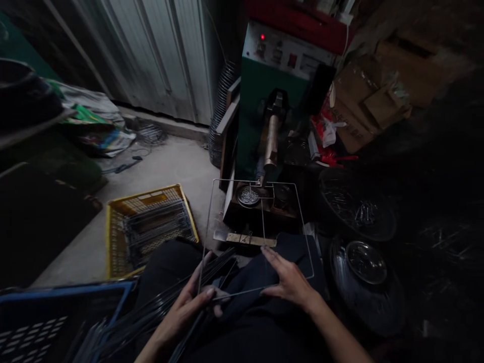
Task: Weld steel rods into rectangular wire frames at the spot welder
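Observation:
A thin rectangular wire frame [263, 222] extends forward from my hands, its far side at the metal tip [260, 180] of a green machine. My left hand [192, 295] grips the near left corner between thumb and fingers. With fingertips at the middle wire and thumb by the near wire, my right hand [289, 282] holds the frame from the right. Beneath my left hand, a bundle of dark wire pieces [157, 310] lies across my lap. A small round dish [248, 196] of tiny metal pieces sits below the far part of the frame.
The green machine [249, 116] stands ahead, with a red light lit and a brass-coloured arm [271, 141]. At left are a yellow crate [109, 242] of wire racks and a blue crate [117, 302]. Trays of metal parts [363, 214] and cardboard boxes [351, 96] are at right.

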`<state>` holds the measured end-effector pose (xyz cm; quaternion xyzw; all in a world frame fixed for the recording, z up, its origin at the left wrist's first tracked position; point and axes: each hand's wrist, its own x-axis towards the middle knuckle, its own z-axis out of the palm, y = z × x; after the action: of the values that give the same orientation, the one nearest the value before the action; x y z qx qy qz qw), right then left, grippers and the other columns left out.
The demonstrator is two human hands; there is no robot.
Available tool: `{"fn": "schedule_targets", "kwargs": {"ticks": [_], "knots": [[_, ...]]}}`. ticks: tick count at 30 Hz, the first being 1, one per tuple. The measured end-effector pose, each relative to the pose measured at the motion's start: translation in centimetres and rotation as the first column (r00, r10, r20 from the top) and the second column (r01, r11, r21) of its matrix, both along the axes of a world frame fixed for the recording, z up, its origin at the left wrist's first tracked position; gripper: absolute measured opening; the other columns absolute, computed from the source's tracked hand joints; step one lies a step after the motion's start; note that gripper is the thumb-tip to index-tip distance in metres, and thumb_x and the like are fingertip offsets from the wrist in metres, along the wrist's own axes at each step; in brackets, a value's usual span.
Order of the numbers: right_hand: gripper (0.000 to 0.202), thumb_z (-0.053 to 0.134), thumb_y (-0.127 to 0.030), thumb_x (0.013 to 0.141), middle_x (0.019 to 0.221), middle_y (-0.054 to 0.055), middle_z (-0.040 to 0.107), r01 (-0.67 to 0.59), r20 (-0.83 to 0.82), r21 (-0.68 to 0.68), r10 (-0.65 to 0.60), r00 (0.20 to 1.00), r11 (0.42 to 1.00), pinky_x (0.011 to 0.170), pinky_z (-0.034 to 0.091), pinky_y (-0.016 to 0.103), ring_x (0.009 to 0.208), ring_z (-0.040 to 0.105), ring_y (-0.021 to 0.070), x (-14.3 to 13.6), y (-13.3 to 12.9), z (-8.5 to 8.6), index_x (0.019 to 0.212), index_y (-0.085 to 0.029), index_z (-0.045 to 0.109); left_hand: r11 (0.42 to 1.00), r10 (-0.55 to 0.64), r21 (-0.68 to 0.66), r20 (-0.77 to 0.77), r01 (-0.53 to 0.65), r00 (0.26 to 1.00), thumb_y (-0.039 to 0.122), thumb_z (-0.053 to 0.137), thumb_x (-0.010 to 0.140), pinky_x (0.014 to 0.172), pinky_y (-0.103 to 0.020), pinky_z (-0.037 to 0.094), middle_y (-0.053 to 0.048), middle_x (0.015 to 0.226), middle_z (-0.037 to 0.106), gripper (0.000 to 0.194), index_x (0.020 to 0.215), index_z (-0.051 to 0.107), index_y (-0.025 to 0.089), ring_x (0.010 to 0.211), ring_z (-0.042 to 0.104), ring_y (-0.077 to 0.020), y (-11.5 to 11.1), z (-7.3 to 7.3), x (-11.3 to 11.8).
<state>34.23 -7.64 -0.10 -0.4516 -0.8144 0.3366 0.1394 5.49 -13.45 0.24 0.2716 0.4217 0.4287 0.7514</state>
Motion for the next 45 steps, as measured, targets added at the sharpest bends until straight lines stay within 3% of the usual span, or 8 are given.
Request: {"fn": "schedule_targets", "kwargs": {"ticks": [9,18,22,30,35,37,41,45], "knots": [[0.126,0.092,-0.030,0.057,0.156,0.005,0.034,0.050,0.057,0.044,-0.052,0.997,0.998,0.109,0.046,0.041,0.138,0.042,0.0275,-0.6,1.0,-0.1,0.156,-0.036,0.014,1.000,-0.020,0.019,0.033,0.020,0.999,0.041,0.061,0.090,0.056,-0.023,0.041,-0.006,0.070,0.069,0.091,0.154,-0.003,0.031,0.061,0.060,-0.0188,1.6,-0.3,-0.2],[0.128,0.093,-0.028,0.057,0.157,0.004,0.032,0.039,0.078,0.068,-0.044,0.996,0.997,0.113,0.042,0.041,0.140,0.039,0.0271,-0.9,2.7,0.8,0.156,-0.037,0.011,1.000,-0.013,0.016,0.026,0.013,1.000,0.038,0.062,0.090,0.056,-0.026,0.043,-0.005,0.072,0.068,0.091,0.154,-0.002,0.031,0.059,0.061,-0.0198,3.1,-1.6,-0.5],[0.127,0.092,-0.027,0.058,0.157,0.004,0.032,0.035,0.072,0.071,-0.040,0.997,0.997,0.113,0.042,0.040,0.140,0.039,0.0261,-1.0,3.3,1.1,0.156,-0.036,0.012,1.000,0.020,0.015,0.060,-0.021,0.998,0.036,0.065,0.088,0.058,-0.027,0.045,-0.005,0.079,0.070,0.091,0.154,0.002,0.035,0.058,0.061,-0.0179,3.6,-1.3,-0.4],[0.120,0.087,-0.022,0.062,0.158,0.004,0.032,0.030,0.054,0.082,-0.034,0.998,0.996,0.111,0.044,0.037,0.139,0.041,0.0258,-1.0,3.7,1.2,0.156,-0.034,0.013,0.999,0.026,0.026,0.020,-0.027,0.999,0.037,0.066,0.087,0.058,-0.025,0.045,-0.003,0.072,0.068,0.090,0.154,0.006,0.034,0.054,0.060,-0.0165,4.2,-0.8,-0.5],[0.118,0.080,-0.014,0.066,0.159,0.004,0.029,0.069,0.086,0.002,-0.069,0.994,0.998,0.098,0.053,0.035,0.121,0.060,0.0243,-1.2,3.1,1.9,0.156,-0.038,0.008,0.999,0.041,-0.010,0.006,-0.041,0.999,0.033,0.068,0.085,0.054,-0.025,0.046,-0.004,0.075,0.070,0.093,0.154,0.006,0.035,0.048,0.056,-0.0149,3.9,-0.3,-0.3],[0.116,0.080,-0.015,0.066,0.159,0.004,0.029,0.065,0.087,0.009,-0.065,0.994,0.998,0.100,0.052,0.035,0.125,0.057,0.0245,-1.3,3.2,2.2,0.156,-0.037,0.010,0.999,0.051,-0.019,0.007,-0.051,0.999,0.031,0.069,0.084,0.054,-0.026,0.048,-0.004,0.075,0.071,0.093,0.154,0.007,0.035,0.048,0.056,-0.0150,3.9,0.2,-0.2],[0.108,0.082,-0.027,0.071,0.155,0.003,0.037,0.072,0.118,0.103,-0.084,0.989,0.992,0.104,0.048,0.035,0.135,0.047,0.0242,-1.7,5.4,2.7,0.156,-0.035,0.016,0.998,0.056,0.028,-0.012,-0.056,0.998,0.027,0.070,0.083,0.052,-0.026,0.050,-0.002,0.071,0.070,0.093,0.154,0.011,0.036,0.049,0.059,-0.0166,6.7,0.8,-0.5],[0.097,0.080,-0.048,0.073,0.140,0.006,0.056,0.132,0.199,0.241,-0.183,0.963,0.961,0.103,0.048,0.040,0.126,0.055,0.0278,-2.5,10.8,4.1,0.153,-0.031,0.028,0.982,0.051,0.184,-0.023,-0.046,0.998,0.021,0.070,0.080,0.051,-0.023,0.051,0.001,0.059,0.065,0.092,0.154,0.016,0.029,0.051,0.062,-0.0180,13.2,0.4,-1.6]]}}
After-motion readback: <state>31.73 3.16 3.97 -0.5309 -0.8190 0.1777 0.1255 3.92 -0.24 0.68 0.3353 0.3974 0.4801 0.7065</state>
